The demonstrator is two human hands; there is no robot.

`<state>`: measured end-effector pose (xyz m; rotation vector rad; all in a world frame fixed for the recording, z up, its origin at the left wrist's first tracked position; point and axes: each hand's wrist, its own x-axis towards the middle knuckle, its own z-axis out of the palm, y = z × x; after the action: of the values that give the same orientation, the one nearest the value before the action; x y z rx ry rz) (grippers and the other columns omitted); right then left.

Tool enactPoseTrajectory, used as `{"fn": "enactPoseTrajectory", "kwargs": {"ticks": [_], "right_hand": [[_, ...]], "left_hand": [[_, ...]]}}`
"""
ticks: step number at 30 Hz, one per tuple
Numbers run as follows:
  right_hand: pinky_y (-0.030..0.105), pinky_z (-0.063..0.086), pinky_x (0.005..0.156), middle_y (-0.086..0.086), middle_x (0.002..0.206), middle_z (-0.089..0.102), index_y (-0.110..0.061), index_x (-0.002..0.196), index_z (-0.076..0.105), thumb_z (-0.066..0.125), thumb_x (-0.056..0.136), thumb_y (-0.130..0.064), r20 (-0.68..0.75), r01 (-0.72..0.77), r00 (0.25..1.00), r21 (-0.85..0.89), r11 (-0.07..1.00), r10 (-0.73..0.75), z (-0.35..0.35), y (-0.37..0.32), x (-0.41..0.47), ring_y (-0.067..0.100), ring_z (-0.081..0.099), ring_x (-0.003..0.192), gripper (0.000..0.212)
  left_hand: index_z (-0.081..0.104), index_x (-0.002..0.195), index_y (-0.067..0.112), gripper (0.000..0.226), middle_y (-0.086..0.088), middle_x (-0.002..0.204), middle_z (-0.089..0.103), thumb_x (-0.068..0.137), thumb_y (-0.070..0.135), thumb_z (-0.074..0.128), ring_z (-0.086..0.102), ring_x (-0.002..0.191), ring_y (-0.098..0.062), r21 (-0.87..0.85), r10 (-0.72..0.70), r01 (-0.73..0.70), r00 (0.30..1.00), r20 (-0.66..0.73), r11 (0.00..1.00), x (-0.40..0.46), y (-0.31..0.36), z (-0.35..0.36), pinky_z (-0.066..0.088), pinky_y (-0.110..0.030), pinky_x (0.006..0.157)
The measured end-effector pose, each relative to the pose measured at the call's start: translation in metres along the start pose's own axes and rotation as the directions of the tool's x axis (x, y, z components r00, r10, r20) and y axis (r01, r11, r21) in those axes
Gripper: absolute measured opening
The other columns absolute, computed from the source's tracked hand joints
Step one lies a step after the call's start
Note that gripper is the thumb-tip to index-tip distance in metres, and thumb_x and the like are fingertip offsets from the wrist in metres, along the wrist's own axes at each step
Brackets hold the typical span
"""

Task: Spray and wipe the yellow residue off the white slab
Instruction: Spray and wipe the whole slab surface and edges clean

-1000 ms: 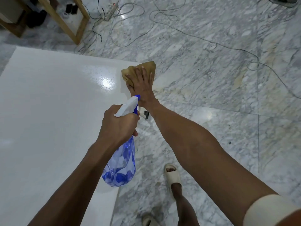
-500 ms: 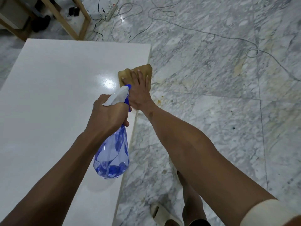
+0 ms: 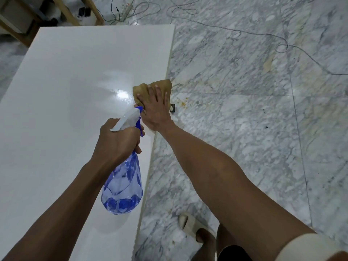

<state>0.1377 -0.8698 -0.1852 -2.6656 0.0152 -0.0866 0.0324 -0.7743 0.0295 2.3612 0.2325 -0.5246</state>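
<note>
The white slab [image 3: 66, 110] fills the left half of the head view, glossy and wet near its right edge. My right hand [image 3: 156, 108] presses flat, fingers spread, on a brownish-yellow cloth [image 3: 143, 89] at that right edge. My left hand [image 3: 116, 140] grips the neck of a blue transparent spray bottle [image 3: 122, 189] with a white trigger head, held above the slab with its nozzle pointing toward the cloth. No yellow residue shows on the bare slab surface.
Grey-veined marble floor [image 3: 244, 129] lies to the right, with yellow drips [image 3: 183, 103] just beyond the slab's edge. Cables [image 3: 263, 36] and a power strip [image 3: 126, 10] trail across the far floor. A wooden frame [image 3: 64, 12] stands at top left. My sandalled foot [image 3: 190, 227] is below.
My right hand has slid the cloth back toward me along the slab's right edge. The view has shifted, so the slab's far corner now shows. The bottle stays gripped in my left hand.
</note>
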Motion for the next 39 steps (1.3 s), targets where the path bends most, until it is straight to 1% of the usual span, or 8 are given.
{"fn": "enactPoseTrajectory", "kwargs": {"ticks": [6, 13, 22, 27, 32, 34, 36, 39], "right_hand": [[0.057, -0.004, 0.121, 0.01, 0.165, 0.014, -0.03, 0.153, 0.033, 0.018, 0.097, -0.051, -0.024, -0.015, 1.0, 0.062, 0.998, 0.016, 0.01, -0.029, -0.052, 0.034, 0.002, 0.153, 0.062], [0.052, -0.004, 0.121, 0.006, 0.164, 0.02, -0.029, 0.147, 0.045, 0.037, 0.104, -0.045, -0.063, -0.003, 0.998, 0.21, 0.978, 0.017, 0.019, -0.052, -0.103, 0.03, 0.005, 0.152, 0.047], [0.059, 0.005, 0.12, 0.009, 0.164, 0.02, -0.029, 0.149, 0.042, 0.035, 0.103, -0.048, -0.034, 0.043, 0.999, 0.135, 0.99, -0.039, 0.038, -0.09, -0.191, 0.034, 0.007, 0.152, 0.05], [0.058, 0.004, 0.121, 0.01, 0.162, 0.025, -0.028, 0.148, 0.044, 0.014, 0.096, -0.055, -0.047, 0.038, 0.998, 0.14, 0.989, -0.032, 0.048, -0.119, -0.244, 0.034, 0.01, 0.152, 0.066], [0.059, 0.01, 0.119, 0.014, 0.159, 0.033, -0.023, 0.145, 0.049, 0.017, 0.097, -0.053, -0.114, 0.038, 0.993, 0.148, 0.988, -0.021, 0.063, -0.157, -0.316, 0.037, 0.019, 0.15, 0.065], [0.06, 0.011, 0.119, 0.014, 0.159, 0.033, -0.023, 0.146, 0.048, 0.02, 0.097, -0.053, -0.142, 0.035, 0.99, 0.145, 0.989, -0.014, 0.072, -0.172, -0.343, 0.037, 0.019, 0.15, 0.064], [0.059, 0.007, 0.12, 0.013, 0.161, 0.028, -0.026, 0.148, 0.045, 0.019, 0.096, -0.055, -0.122, 0.013, 0.993, 0.106, 0.994, 0.0, 0.08, -0.184, -0.365, 0.036, 0.014, 0.151, 0.065], [0.06, 0.007, 0.12, 0.012, 0.163, 0.024, -0.028, 0.15, 0.042, 0.021, 0.096, -0.057, -0.104, -0.025, 0.994, 0.104, 0.994, 0.036, 0.087, -0.203, -0.391, 0.036, 0.011, 0.152, 0.065]], "left_hand": [[0.056, 0.072, 0.015, 0.03, 0.002, 0.042, 0.058, 0.092, -0.006, 0.055, 0.057, 0.033, -0.002, 0.003, 0.003, -0.003, 1.0, -0.019, 1.0, -0.037, -0.036, -0.004, 0.045, -0.011, 0.04], [0.066, 0.085, 0.005, 0.017, -0.018, 0.072, 0.067, 0.084, -0.006, 0.054, 0.059, 0.035, -0.008, -0.038, -0.051, 0.048, 0.995, -0.084, 0.998, -0.082, -0.072, -0.011, 0.047, -0.024, 0.051], [0.065, 0.079, 0.003, 0.019, -0.029, 0.079, 0.068, 0.079, -0.009, 0.05, 0.058, 0.036, -0.011, -0.125, -0.086, 0.073, 0.991, -0.103, 0.989, -0.168, -0.122, 0.001, 0.053, -0.034, 0.062], [0.061, 0.075, 0.014, 0.023, -0.017, 0.071, 0.068, 0.086, -0.005, 0.054, 0.062, 0.039, -0.009, -0.069, -0.085, 0.078, 0.991, -0.106, 0.995, -0.206, -0.16, 0.0, 0.049, -0.02, 0.048], [0.058, 0.072, 0.013, 0.019, -0.015, 0.063, 0.063, 0.085, -0.001, 0.057, 0.061, 0.043, -0.017, -0.009, -0.046, 0.045, 0.995, -0.094, 0.999, -0.24, -0.203, -0.014, 0.048, -0.03, 0.061], [0.061, 0.079, 0.01, 0.001, -0.016, 0.068, 0.065, 0.079, 0.011, 0.063, 0.062, 0.053, -0.025, -0.017, -0.024, 0.023, 0.997, -0.068, 1.0, -0.258, -0.22, -0.026, 0.051, -0.036, 0.066], [0.065, 0.087, 0.007, 0.023, -0.017, 0.074, 0.069, 0.069, 0.019, 0.059, 0.064, 0.059, -0.03, -0.001, -0.024, 0.024, 0.999, -0.049, 1.0, -0.275, -0.241, -0.039, 0.055, -0.037, 0.068], [0.067, 0.099, 0.004, 0.02, -0.016, 0.083, 0.071, 0.08, 0.005, 0.059, 0.063, 0.056, -0.025, 0.01, -0.002, 0.002, 1.0, -0.018, 1.0, -0.299, -0.267, -0.052, 0.052, -0.03, 0.06]]}}
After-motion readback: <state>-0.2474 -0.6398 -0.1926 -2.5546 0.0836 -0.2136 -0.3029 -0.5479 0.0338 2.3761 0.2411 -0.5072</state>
